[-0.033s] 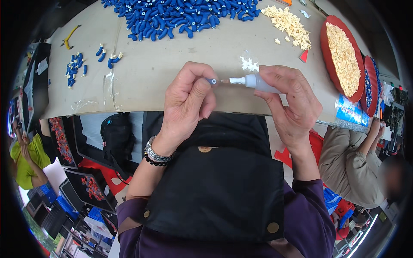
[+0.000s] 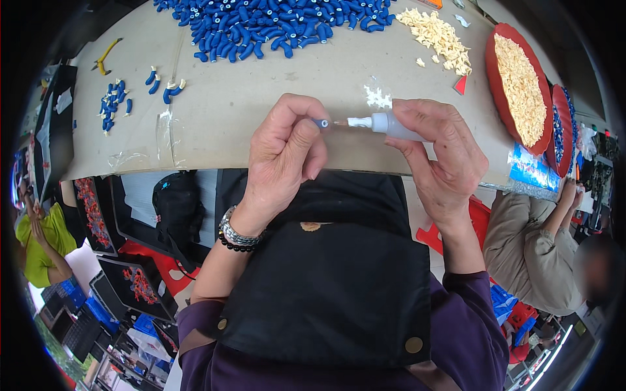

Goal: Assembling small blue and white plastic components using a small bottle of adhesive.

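Note:
Between its thumb and index finger, my left hand [image 2: 287,148] pinches a small blue curved tube piece [image 2: 321,123], its pale hollow end facing right. My right hand [image 2: 445,146] is closed around a translucent squeeze bottle [image 2: 395,126] with a white neck and a thin nozzle. The nozzle's tip points left, very near the blue piece's open end; whether they touch I cannot tell. Just beyond the bottle, a white lacy patch [image 2: 378,98] lies on the table. Both hands are over the table's near edge.
At the far side of the table [image 2: 215,111] lies a large heap of blue pieces [image 2: 261,26]. Small cream pieces [image 2: 437,39] lie right of it, beside a red tray [image 2: 501,85] of more. Blue pieces with cream tips [image 2: 114,101] and yellow-handled cutters [image 2: 106,57] lie left. A co-worker [image 2: 535,241] sits right.

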`<action>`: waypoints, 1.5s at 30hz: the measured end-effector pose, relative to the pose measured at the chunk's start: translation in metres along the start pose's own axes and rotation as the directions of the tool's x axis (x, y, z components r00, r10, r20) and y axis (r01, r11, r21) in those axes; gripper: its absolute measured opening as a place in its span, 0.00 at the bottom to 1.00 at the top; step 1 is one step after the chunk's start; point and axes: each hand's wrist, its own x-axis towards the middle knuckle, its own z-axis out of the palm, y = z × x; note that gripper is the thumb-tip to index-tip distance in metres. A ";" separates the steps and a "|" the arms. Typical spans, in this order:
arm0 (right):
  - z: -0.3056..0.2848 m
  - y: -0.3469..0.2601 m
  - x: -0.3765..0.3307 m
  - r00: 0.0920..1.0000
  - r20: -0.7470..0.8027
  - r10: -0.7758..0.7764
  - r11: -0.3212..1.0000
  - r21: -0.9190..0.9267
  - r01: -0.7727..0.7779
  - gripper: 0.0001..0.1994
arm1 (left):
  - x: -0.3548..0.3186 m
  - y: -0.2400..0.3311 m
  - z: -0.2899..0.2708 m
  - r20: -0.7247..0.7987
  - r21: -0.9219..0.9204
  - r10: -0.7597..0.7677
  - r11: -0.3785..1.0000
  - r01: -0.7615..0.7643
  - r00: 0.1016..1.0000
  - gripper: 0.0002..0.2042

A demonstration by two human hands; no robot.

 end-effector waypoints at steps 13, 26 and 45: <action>-0.002 0.001 0.002 1.000 0.024 -0.005 0.999 -0.051 0.006 0.17 | 0.000 -0.002 0.000 0.000 -0.013 0.012 1.000 -0.012 1.000 0.08; -0.033 0.058 0.024 0.754 0.037 0.655 0.662 0.453 -0.597 0.15 | 0.001 -0.001 -0.001 -0.027 -0.063 -0.062 0.996 0.060 0.998 0.08; -0.012 0.026 0.030 0.923 0.237 0.304 0.952 -0.054 -0.300 0.18 | 0.002 -0.004 -0.001 -0.034 -0.095 0.002 0.995 -0.006 0.999 0.05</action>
